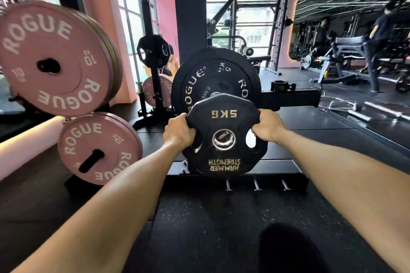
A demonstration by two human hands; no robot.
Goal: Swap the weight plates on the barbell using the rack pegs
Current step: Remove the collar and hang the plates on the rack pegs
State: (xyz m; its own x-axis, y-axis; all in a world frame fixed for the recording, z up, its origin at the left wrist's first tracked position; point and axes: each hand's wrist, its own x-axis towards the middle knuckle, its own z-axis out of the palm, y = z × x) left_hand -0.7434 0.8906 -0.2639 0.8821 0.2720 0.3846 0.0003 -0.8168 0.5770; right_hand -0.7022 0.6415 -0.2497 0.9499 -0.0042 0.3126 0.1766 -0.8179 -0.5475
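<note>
Plate (223, 137) between left hand (178, 132) and right hand (267, 126) (both gripping)

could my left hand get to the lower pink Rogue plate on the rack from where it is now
Probably yes, once freed. The left hand now grips the black Hammer Strength 5 kg plate on the barbell sleeve. The lower pink round Rogue plate hangs just left, with nothing between them.

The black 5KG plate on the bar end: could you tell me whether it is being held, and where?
Yes. Both hands grip the 5KG plate at its upper rim: left hand, right hand.
</note>
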